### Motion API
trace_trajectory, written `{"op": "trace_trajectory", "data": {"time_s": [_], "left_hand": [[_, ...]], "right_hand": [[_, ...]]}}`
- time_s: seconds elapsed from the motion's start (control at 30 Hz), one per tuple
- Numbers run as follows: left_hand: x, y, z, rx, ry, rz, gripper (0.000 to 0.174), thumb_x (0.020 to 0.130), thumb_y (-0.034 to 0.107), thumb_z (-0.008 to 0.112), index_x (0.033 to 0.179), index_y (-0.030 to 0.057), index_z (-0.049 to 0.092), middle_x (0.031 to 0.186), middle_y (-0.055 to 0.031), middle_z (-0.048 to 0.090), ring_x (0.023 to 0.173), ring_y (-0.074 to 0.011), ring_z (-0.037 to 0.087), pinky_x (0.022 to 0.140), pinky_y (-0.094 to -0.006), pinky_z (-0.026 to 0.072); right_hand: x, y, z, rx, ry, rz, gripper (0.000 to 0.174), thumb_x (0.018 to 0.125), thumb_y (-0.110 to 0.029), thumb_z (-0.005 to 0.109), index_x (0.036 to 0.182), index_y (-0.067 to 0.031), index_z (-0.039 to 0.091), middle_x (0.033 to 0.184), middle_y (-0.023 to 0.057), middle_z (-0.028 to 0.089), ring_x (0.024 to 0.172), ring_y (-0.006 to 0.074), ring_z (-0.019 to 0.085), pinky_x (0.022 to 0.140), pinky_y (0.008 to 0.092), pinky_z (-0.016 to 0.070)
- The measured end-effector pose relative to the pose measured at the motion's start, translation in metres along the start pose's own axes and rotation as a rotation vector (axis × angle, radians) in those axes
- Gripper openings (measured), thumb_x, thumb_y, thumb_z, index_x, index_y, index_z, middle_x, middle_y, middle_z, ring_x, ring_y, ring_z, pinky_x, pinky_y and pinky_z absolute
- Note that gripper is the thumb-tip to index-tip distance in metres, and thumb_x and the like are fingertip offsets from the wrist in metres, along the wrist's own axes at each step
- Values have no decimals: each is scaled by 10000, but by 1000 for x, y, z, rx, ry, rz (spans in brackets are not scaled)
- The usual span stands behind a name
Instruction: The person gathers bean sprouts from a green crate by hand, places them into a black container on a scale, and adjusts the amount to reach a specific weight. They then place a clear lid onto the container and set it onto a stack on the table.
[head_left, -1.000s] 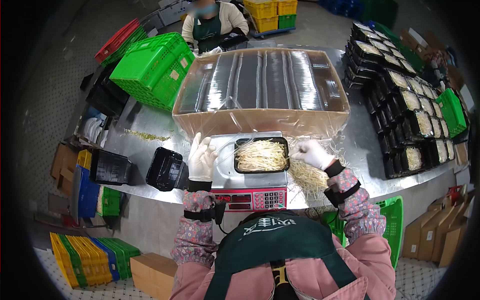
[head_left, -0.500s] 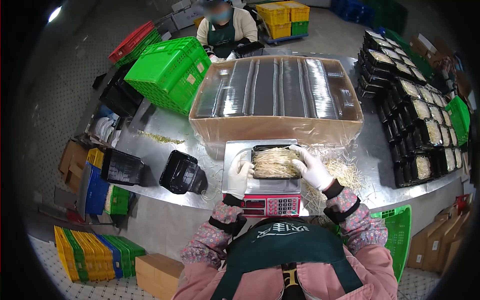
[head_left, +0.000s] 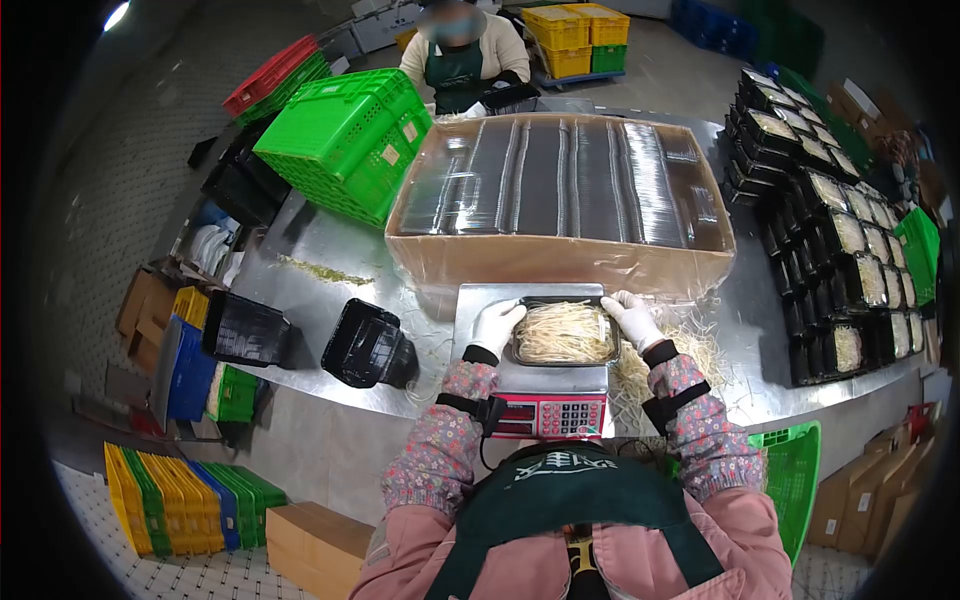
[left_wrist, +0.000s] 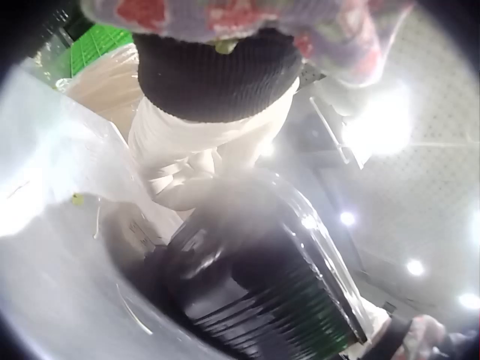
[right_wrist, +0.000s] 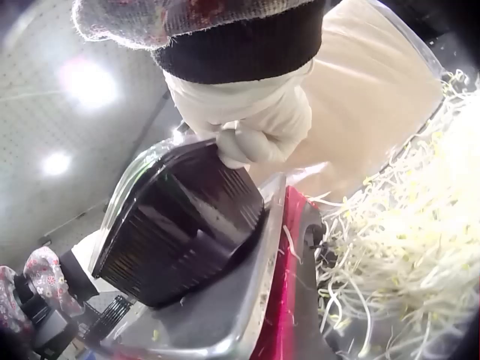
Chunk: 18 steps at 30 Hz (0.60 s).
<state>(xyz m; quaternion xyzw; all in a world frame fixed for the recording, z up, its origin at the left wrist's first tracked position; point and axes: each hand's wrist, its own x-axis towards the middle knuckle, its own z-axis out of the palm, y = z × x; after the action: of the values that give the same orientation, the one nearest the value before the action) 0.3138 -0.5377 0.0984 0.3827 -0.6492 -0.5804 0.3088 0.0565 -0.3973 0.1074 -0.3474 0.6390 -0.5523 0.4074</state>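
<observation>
A black plastic tray of bean sprouts (head_left: 565, 335) is over the steel plate of the weighing scale (head_left: 560, 380). At the tray's left end my gloved left hand (head_left: 497, 325) grips the rim. My gloved right hand (head_left: 633, 318) holds the opposite end, fingers curled at the far corner. From below, the right wrist view has the ribbed black tray wall (right_wrist: 187, 225) close over the scale plate (right_wrist: 217, 322), with a clear plastic edge along the top. In the left wrist view, the left glove (left_wrist: 202, 165) meets the tray's end (left_wrist: 247, 270); its fingertips are partly hidden.
Loose sprouts (head_left: 690, 365) lie right of the scale. Behind it stands a carton of stacked black trays (head_left: 560, 262). Two black trays (head_left: 362, 345) sit at left, and filled packs (head_left: 850, 250) are stacked at right. Across the table is another person (head_left: 465, 65).
Both hands have come together onto the tray's two ends; the left moved in from the scale's left side, the right from the sprout pile. The head view has shifted slightly.
</observation>
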Motion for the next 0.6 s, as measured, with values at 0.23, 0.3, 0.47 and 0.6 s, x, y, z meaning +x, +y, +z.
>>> {"op": "trace_trajectory", "data": {"time_s": [0.23, 0.3, 0.47, 0.6], "left_hand": [[-10, 24, 13, -329, 64, -222, 198, 841, 34, 655, 1030, -20, 676, 842, -67, 687, 761, -131, 638, 670, -261, 509], [-17, 18, 12, -90, 77, 81, 151, 853, 43, 657, 987, -23, 677, 837, -74, 684, 814, -140, 645, 664, -272, 520], [-95, 51, -9, -461, -172, -541, 348, 870, 136, 689, 1114, -27, 502, 1033, -154, 615, 829, -265, 675, 680, -397, 593], [-105, 43, 6, -656, -26, -526, 197, 851, 64, 676, 945, 31, 506, 842, -121, 618, 690, -291, 675, 597, -421, 599]], "right_hand": [[-6, -6, 9, 23, 88, -13, 108, 902, -128, 658, 832, -61, 609, 777, -14, 625, 717, 51, 540, 675, 228, 452], [-16, 0, 2, 2, 75, -74, 168, 900, -193, 672, 895, -51, 584, 774, 2, 621, 649, 58, 555, 585, 219, 463], [-99, -43, -13, 137, -186, 342, 303, 867, -218, 713, 935, -66, 460, 697, 76, 630, 485, 153, 623, 364, 267, 493], [-103, -28, 5, 432, -115, 363, 220, 870, -66, 667, 860, -83, 447, 724, 137, 660, 498, 182, 641, 346, 287, 490]]}}
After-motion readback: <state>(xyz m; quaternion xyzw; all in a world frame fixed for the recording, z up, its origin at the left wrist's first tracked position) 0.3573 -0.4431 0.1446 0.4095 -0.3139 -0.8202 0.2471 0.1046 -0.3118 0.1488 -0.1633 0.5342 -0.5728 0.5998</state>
